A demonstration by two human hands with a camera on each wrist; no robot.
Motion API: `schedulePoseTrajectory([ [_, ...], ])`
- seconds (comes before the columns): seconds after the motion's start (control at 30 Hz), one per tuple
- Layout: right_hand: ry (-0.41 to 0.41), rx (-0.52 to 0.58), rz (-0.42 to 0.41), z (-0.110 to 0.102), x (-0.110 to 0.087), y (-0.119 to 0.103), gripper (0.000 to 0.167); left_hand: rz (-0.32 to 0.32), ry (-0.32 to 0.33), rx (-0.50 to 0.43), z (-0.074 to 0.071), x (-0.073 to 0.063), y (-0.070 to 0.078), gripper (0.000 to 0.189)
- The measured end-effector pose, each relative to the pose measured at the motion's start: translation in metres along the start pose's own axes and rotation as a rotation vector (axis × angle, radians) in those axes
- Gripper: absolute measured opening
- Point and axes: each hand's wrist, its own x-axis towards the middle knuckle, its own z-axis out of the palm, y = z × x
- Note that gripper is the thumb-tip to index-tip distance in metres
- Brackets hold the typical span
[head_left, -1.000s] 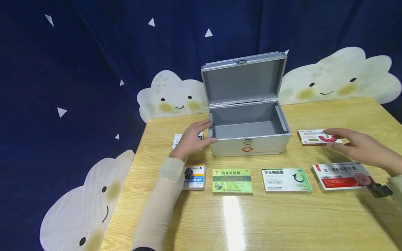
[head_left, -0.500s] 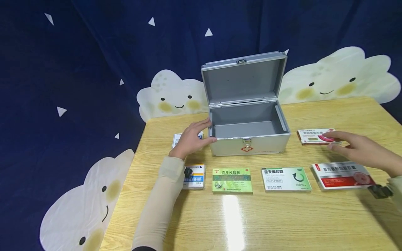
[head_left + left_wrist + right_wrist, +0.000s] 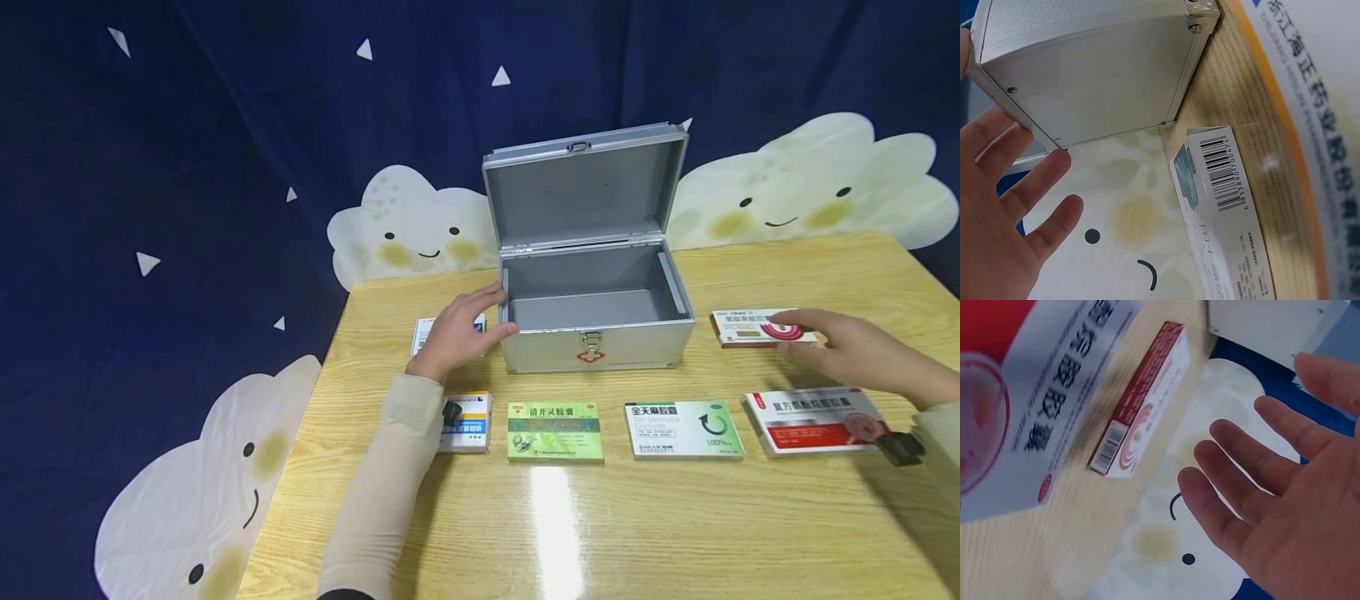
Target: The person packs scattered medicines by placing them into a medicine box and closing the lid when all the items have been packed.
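A silver first-aid case [image 3: 592, 350] stands with its lid [image 3: 588, 196] raised, and no items show in its inside. My left hand [image 3: 457, 333] rests at the case's left rim, its fingers [image 3: 1041, 187] spread and nearly straight in the left wrist view. Over at the right, my right hand [image 3: 862, 346] hovers above the right end of a small white-and-red medicine box [image 3: 742, 327]. The right wrist view shows that hand's fingers [image 3: 1229, 506] extended and apart from the box, with nothing held.
In front of the case lie a blue-and-white box [image 3: 472, 425], a green box [image 3: 555, 433], a white-green box [image 3: 682, 429] and a red-white box [image 3: 813, 421]. Another white box [image 3: 423, 333] is partly hidden behind my left hand. A blue cloud-print curtain [image 3: 225, 125] hangs behind the table [image 3: 660, 533].
My right hand shifts very slightly, staying over the small white-and-red box. My left hand keeps its place at the case's rim, and the boxes lie as before.
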Motion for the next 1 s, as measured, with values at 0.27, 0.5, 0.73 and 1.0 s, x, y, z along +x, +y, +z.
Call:
schedulePoseTrajectory([
  [0.27,-0.021,-0.076,-0.001,-0.012,0.022,0.009,0.053,-0.017,-0.002,-0.017,-0.001,0.001,0.000,0.067],
  [0.5,-0.007,-0.138,0.013,-0.018,0.034,0.020,0.061,-0.058,-0.012,-0.066,0.001,0.001,-0.003,0.068],
  [0.73,-0.041,-0.126,0.024,-0.018,0.043,0.022,0.071,-0.067,-0.006,-0.082,-0.001,0.001,-0.003,0.067],
  [1.0,-0.072,-0.117,0.012,-0.008,0.051,0.021,0.078,-0.064,-0.024,-0.087,0.002,-0.002,-0.003,0.067],
])
